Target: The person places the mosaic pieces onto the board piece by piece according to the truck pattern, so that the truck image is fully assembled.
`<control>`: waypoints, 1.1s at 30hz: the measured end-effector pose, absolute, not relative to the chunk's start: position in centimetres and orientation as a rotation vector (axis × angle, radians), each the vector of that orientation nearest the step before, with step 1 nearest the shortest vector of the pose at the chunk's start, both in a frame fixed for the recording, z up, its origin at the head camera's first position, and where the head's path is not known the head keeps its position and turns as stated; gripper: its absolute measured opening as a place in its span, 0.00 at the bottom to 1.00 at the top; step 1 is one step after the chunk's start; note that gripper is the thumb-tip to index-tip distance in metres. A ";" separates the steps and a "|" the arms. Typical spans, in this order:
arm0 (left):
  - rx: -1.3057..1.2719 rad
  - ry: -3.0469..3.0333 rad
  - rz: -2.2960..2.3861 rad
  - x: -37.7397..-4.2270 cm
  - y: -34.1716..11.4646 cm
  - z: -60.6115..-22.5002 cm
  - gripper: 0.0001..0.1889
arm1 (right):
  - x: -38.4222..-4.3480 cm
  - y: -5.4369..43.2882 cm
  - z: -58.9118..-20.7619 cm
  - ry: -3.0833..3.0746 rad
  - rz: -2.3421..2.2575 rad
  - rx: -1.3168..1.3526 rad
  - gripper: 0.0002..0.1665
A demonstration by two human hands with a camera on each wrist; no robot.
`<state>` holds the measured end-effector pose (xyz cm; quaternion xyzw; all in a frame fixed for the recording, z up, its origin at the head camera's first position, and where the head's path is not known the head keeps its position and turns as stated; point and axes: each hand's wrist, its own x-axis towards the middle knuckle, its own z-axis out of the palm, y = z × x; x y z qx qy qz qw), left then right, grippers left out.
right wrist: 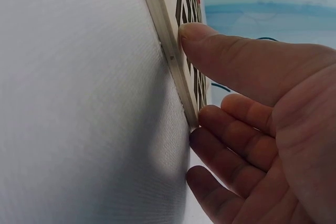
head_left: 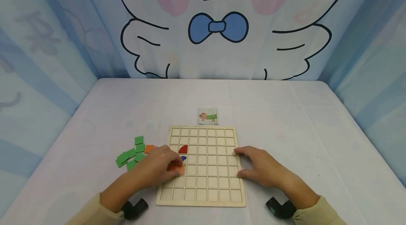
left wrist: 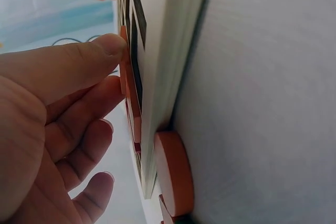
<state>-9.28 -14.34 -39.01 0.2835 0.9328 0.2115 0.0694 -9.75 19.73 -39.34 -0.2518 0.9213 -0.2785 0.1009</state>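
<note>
A wooden grid board (head_left: 201, 204) lies flat on the table between both hands. My left hand (head_left: 160, 165) is over its left part, pinching a light orange square tile (head_left: 181, 170) with thumb and forefinger, low against the grid. Another orange tile (head_left: 170, 167) sits beside it, partly hidden by the fingers. Just above in the grid are a red quarter-round tile (head_left: 183, 149) and a small blue curved tile (head_left: 184, 158), the latter partly covered. At the board's right edge rests my right hand (head_left: 264, 166), thumb and fingertips touching the rim, fingers loosely bent.
Several green square tiles (head_left: 131, 153) lie loosely left of the board, with an orange tile (head_left: 149, 148) among them. Behind the board is a small picture card (head_left: 208, 116) showing a gridded pattern. In the left wrist view, an orange round-edged piece (left wrist: 173, 171) stands by the board's side.
</note>
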 end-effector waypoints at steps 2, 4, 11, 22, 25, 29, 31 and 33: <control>0.849 2.809 0.641 -9.3 -14.4 -39.0 0.09 | -9.8 19.8 -39.4 2.723 -0.823 -0.748 0.37; 0.851 2.808 0.640 -9.3 -14.4 -39.0 0.09 | -9.8 19.8 -39.4 2.726 -0.823 -0.753 0.37; 0.869 2.752 0.690 -9.2 -14.6 -38.7 0.09 | -9.8 19.8 -39.4 2.731 -0.826 -0.755 0.36; 0.771 2.654 0.823 -9.5 -15.5 -38.1 0.16 | -9.8 19.8 -39.4 2.727 -0.831 -0.739 0.36; 0.687 2.665 0.833 -9.6 -16.0 -37.6 0.19 | -9.8 19.7 -39.4 2.723 -0.832 -0.736 0.37; 0.527 2.661 0.850 -9.7 -16.7 -37.1 0.23 | -9.8 19.7 -39.3 2.717 -0.835 -0.735 0.37; 0.481 2.679 0.838 -9.8 -17.1 -36.8 0.25 | -9.8 19.7 -39.3 2.718 -0.834 -0.735 0.37; 0.457 2.701 0.824 -9.9 -17.6 -36.6 0.25 | -9.8 19.7 -39.3 2.721 -0.833 -0.737 0.37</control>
